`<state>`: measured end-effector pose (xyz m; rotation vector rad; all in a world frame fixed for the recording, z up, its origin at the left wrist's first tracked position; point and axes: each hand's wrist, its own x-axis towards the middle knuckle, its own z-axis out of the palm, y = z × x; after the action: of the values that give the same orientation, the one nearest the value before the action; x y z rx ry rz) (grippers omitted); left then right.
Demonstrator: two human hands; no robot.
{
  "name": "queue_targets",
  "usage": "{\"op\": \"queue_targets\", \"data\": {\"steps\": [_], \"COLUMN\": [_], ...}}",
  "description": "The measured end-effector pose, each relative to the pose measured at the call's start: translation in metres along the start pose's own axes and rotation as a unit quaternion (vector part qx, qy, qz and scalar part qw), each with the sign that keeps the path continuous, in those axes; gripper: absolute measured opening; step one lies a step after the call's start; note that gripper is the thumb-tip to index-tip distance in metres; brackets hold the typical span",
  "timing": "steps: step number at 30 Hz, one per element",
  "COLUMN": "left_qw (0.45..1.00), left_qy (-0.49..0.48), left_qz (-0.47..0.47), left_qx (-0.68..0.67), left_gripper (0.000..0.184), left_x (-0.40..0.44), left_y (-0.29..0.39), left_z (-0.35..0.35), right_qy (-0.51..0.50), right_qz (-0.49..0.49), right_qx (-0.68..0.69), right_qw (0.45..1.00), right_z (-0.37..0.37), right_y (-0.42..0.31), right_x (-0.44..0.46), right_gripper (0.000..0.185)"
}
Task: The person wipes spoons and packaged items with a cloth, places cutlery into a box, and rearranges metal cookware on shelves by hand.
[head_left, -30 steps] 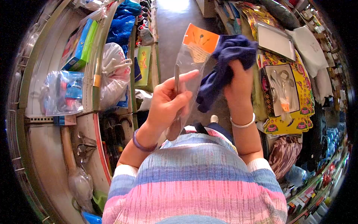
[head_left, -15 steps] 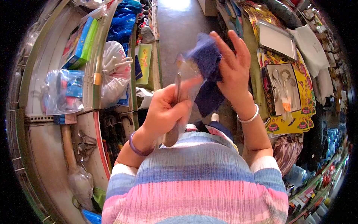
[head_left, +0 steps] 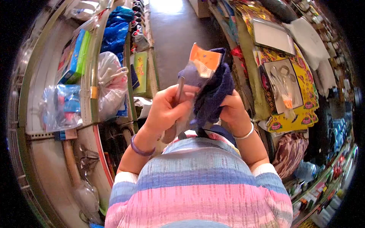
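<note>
A clear plastic packet with an orange card top (head_left: pixel 205 60) and a metal utensil (head_left: pixel 180 89) inside is held upright, slightly tilted, in my left hand (head_left: pixel 167 110). The fingers of that hand are closed round the packet, and the utensil's wide lower end shows under them. My right hand (head_left: pixel 234 114) grips a dark blue cloth (head_left: pixel 216 89), which lies against the packet's right side and behind it. Part of the cloth shows through the plastic. The right fingertips are partly hidden by the cloth.
On the left are shelves with a white plastic bag (head_left: pixel 112 85), a blue and green box (head_left: pixel 78 57) and a bagged blue item (head_left: pixel 68 102). At the right, a tray of metal utensils (head_left: pixel 283 89) lies on yellow patterned sheets (head_left: pixel 308 76), below a framed panel (head_left: pixel 273 37).
My right hand came off the upper cloth, where its fingers were spread, moved lower and closed on it. The cloth now bunches beside and behind the packet. The view shifted slightly.
</note>
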<state>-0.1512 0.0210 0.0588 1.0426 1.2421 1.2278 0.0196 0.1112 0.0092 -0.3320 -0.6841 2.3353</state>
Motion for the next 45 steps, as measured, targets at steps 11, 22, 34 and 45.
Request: {"op": "queue_targets", "data": {"steps": [11,22,34,45], "left_qw": [0.994,0.929,0.871,0.828], "left_qy": [-0.056,-0.333,-0.455,-0.501], "left_qz": [-0.082,-0.141,-0.118,-0.050], "left_qx": [0.042,0.083,0.143,0.245], "left_gripper": [0.026,0.021,0.013,0.019], "left_x": [0.047,0.145,0.199,0.220], "left_y": [-0.036,-0.039,-0.048,-0.056], "left_z": [0.022,0.144,0.239,0.277], "right_qy": [0.045,0.488,0.281,0.360], "right_qz": [-0.230,-0.499,-0.232,-0.244], "right_qx": [0.036,-0.207,-0.256,-0.083], "right_qw": [0.971,0.685,0.896,0.897], "right_z": [-0.041,-0.135,-0.176,-0.207], "right_y": [-0.071,-0.186,-0.182,-0.197], "right_x": [-0.095,-0.287,-0.242,-0.206], "right_gripper": [0.055,0.035,0.066,0.043]}}
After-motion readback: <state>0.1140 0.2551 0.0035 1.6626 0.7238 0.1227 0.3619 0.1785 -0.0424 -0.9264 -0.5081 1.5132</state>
